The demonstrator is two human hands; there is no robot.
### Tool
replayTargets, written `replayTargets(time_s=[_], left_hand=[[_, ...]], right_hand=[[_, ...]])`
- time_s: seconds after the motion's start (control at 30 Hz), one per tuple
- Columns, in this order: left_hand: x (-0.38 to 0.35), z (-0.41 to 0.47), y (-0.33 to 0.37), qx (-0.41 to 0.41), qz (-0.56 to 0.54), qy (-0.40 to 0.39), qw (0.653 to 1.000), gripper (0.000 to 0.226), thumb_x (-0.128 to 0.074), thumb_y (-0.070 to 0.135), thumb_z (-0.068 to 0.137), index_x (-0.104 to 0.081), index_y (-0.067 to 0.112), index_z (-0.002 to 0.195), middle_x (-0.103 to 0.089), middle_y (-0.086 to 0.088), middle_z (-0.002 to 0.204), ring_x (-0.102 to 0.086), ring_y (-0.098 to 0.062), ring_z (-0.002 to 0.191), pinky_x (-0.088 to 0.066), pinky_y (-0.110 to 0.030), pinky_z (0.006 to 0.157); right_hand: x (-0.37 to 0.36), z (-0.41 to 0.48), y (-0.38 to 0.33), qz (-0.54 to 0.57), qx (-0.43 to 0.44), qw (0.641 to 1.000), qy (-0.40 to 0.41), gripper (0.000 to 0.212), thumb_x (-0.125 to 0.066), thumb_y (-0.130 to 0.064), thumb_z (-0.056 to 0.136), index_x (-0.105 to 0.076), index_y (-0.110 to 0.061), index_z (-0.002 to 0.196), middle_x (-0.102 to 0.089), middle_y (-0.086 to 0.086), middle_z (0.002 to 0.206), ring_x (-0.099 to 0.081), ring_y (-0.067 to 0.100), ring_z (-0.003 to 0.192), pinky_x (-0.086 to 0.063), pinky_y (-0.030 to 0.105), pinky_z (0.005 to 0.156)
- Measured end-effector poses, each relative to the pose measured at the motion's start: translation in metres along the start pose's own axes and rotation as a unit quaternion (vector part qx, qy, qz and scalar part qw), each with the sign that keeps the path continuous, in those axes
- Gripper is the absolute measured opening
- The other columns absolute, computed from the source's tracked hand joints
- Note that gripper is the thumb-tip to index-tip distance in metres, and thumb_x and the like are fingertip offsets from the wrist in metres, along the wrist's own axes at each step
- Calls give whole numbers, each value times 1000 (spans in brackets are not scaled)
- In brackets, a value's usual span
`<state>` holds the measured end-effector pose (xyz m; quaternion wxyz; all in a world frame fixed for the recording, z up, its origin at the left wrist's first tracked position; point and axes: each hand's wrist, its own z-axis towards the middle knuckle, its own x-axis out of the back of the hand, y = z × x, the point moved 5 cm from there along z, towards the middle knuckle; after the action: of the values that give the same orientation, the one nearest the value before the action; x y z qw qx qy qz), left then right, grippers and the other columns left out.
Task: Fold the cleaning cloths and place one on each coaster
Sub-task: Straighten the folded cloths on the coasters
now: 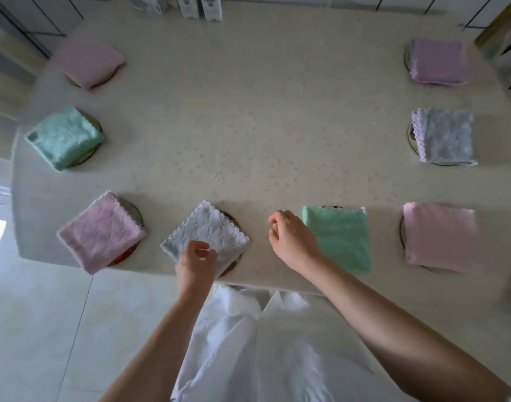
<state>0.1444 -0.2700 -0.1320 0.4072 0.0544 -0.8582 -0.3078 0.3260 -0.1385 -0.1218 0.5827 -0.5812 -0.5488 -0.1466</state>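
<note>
1. Closest to the lens is the person's white garment (263, 343). Both bare forearms reach past it over the near edge of the cream-covered table (263, 126).
2. Along the left side, round dark-rimmed coasters (133, 211) each carry one folded square: the far pink plush cloth (88, 63), the mint-green plush cloth (64, 137) and the near pink scalloped cloth (101, 232).
3. The left hand (194, 264) hovers at the near corner of the pale grey scalloped cloth (210, 227). Its fingers are loosely curled and appear to grip nothing. That cloth lies diamond-wise on its own coaster (233, 221), straight ahead of this hand, which is the nearer one.
4. The right hand (292, 242) hangs relaxed and empty over bare table, between the grey cloth and the near green plush cloth (338, 237), just beside the latter.
5. Down the right side, coasters hold the near pink fleece cloth (440, 236), the grey lilac-trimmed cloth (445, 137) and the far lilac cloth (437, 60).
6. Every coaster in view looks covered, so probably only squaring the grey cloth remains, a job for the left hand.
</note>
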Motion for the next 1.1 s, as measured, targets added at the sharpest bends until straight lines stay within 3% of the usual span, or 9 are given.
replayTargets(time_s=[0.3, 0.47, 0.57, 0.67, 0.77, 0.83, 0.9, 1.0, 1.1], left_hand=[[44, 39, -48, 64, -43, -99, 992, 14, -68, 15, 73, -60, 20, 84, -69, -6, 81, -66, -28, 79, -57, -41, 73], [44, 47, -56, 129, -98, -129, 978, 24, -66, 15, 72, -60, 9, 94, -67, -8, 79, -63, -25, 72, -55, -33, 65], [41, 44, -59, 163, -159, -157, 961, 7, -61, 2, 74, -67, -1, 71, -65, -13, 62, -62, -26, 62, -56, -37, 67], [40, 38, -59, 201, -198, -158, 946, 19, -60, -4, 80, -64, 3, 62, -63, -14, 61, -62, -27, 63, -56, -40, 75], [38, 35, -59, 234, -233, -156, 931, 15, -63, -2, 81, -62, -2, 66, -59, -13, 62, -56, -25, 61, -55, -41, 80], [35, 32, -58, 252, -255, -163, 919, 15, -66, 0, 80, -59, -3, 67, -55, -12, 61, -53, -24, 60, -54, -37, 75], [32, 30, -56, 256, -269, -176, 912, 16, -70, 5, 79, -58, 0, 70, -53, -11, 62, -51, -22, 61, -51, -34, 71], [31, 34, -53, 231, -257, -183, 920, 12, -69, 12, 80, -62, 2, 78, -56, -13, 73, -51, -20, 64, -48, -34, 72], [35, 42, -49, 194, -245, -176, 933, 12, -66, 14, 80, -63, 5, 87, -66, -15, 90, -62, -26, 80, -53, -41, 85]], right_hand=[[-47, 32, -73, 10, -53, 998, -12, 24, -53, -18, 90, -55, -8, 111, -56, 12, 111, -57, 29, 100, -48, 38, 85], [-62, 43, -84, -18, -99, 994, -44, 27, -51, -22, 91, -54, -6, 113, -56, 15, 113, -58, 33, 101, -48, 38, 87], [-64, 46, -82, -16, -135, 989, -59, 28, -50, -26, 91, -54, -6, 110, -56, 15, 110, -57, 33, 99, -48, 38, 83], [-64, 50, -81, 15, -156, 985, -76, 26, -49, -28, 91, -53, -6, 104, -59, 13, 101, -57, 30, 89, -43, 32, 69], [-62, 51, -80, 52, -174, 980, -85, 24, -49, -29, 90, -54, -7, 98, -61, 11, 89, -59, 29, 81, -40, 30, 63], [-61, 51, -80, 69, -189, 975, -93, 22, -50, -28, 89, -52, -9, 78, -57, 8, 70, -55, 28, 69, -36, 31, 56], [-60, 50, -81, 77, -192, 973, -99, 33, -50, -26, 88, -38, -14, 59, -42, 3, 54, -43, 25, 57, -27, 30, 48], [-57, 45, -78, 101, -194, 971, -98, 37, -51, -26, 89, -32, -17, 59, -36, 0, 53, -36, 19, 51, -23, 30, 48], [-57, 32, -69, 145, -212, 962, -95, 30, -51, -26, 90, -40, -15, 65, -43, 0, 59, -40, 16, 55, -27, 29, 51]])
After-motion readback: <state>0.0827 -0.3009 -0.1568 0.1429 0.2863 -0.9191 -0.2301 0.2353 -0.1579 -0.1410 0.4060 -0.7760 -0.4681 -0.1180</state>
